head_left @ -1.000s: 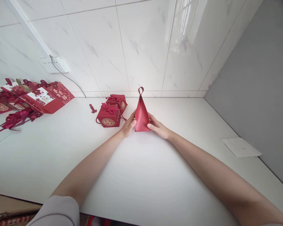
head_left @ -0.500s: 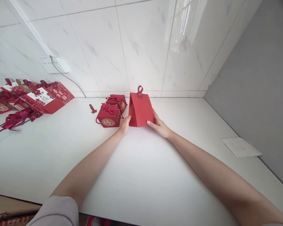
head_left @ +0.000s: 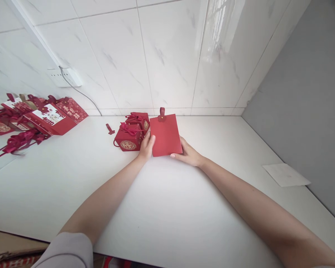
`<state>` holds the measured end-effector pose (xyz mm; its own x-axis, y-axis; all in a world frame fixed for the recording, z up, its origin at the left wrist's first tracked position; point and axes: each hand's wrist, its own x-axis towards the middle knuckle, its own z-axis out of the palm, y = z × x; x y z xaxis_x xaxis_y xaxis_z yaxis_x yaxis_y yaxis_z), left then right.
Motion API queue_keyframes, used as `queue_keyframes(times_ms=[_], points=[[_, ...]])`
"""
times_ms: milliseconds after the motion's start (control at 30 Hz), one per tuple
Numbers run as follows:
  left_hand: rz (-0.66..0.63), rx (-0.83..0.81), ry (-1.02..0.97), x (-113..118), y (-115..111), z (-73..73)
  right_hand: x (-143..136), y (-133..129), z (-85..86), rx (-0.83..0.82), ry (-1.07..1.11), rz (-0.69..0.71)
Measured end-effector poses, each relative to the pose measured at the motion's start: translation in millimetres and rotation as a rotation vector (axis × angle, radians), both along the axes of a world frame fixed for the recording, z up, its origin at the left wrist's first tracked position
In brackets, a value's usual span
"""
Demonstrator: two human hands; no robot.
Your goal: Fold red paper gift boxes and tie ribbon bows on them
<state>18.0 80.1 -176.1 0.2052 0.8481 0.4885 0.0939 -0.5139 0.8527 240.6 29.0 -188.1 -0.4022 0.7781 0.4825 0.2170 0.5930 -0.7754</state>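
Note:
A plain red box [head_left: 165, 136] with a small dark red loop [head_left: 162, 113] on its top edge stands on the white table [head_left: 167, 208], one flat face toward me. My left hand [head_left: 147, 146] grips its left side, thumb on the front edge. Around its lower right corner my right hand [head_left: 188, 153] is closed, thumb along the bottom edge. Just left of my left hand sit two small red boxes with ribbon bows, the front one [head_left: 128, 138] with a gold round emblem, the rear one [head_left: 141, 121] partly hidden behind it.
A small dark red strap [head_left: 110, 129] lies left of the bowed boxes. Several red boxes and ribbons [head_left: 51, 117] are piled at the far left. A grey cable [head_left: 78, 91] hangs from the wall socket [head_left: 64, 77]. White paper [head_left: 287, 175] lies at the right by the grey panel [head_left: 304, 104].
The red box has turned, so its side opening no longer shows and its flat face points toward me. Both hands have shifted slightly with it and still hold it.

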Motion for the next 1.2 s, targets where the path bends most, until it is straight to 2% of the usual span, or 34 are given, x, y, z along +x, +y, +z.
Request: queue_keyframes(times_ms=[67,167,233,433,500,567,667,767,867,1000,1133,1200], points=[[0.004,0.133,0.132,-1.9,-6.1,2.1,0.1,-2.5,2.0,-0.039,0.045,0.012],[0.027,0.361,0.381,-3.1,-11.2,4.6,0.0,-4.6,4.5,-0.078,0.104,-0.062],[0.041,0.433,0.462,-2.9,-11.5,5.8,-0.9,-4.2,5.2,-0.068,0.1,-0.107],[0.069,0.45,0.444,-3.1,-8.9,3.2,-2.3,-2.3,3.5,-0.022,-0.018,-0.179],[0.087,0.472,0.376,-1.5,-9.3,3.9,-1.9,-4.4,4.4,0.038,-0.083,-0.212],[0.101,0.52,0.246,1.7,-11.1,9.9,-2.8,-8.2,7.1,0.158,-0.098,-0.229],[0.189,0.619,0.107,6.5,-17.1,29.4,-7.8,-15.3,11.5,0.34,0.013,-0.266],[0.273,0.769,0.287,7.5,-24.5,51.3,-14.9,-20.8,13.0,0.45,0.123,-0.306],[0.273,0.904,0.495,4.2,-27.9,62.7,-19.9,-22.8,12.1,0.532,0.136,-0.325],[0.285,0.93,0.544,-3.2,-23.6,62.7,-18.9,-20.9,9.6,0.555,0.052,-0.336],[0.218,0.964,0.525,-9.3,-17.7,60.3,-13.6,-16.0,4.9,0.488,0.027,-0.393],[0.227,1.001,0.536,-10.1,-17.3,60.5,-11.8,-13.9,2.7,0.457,0.036,-0.408]])
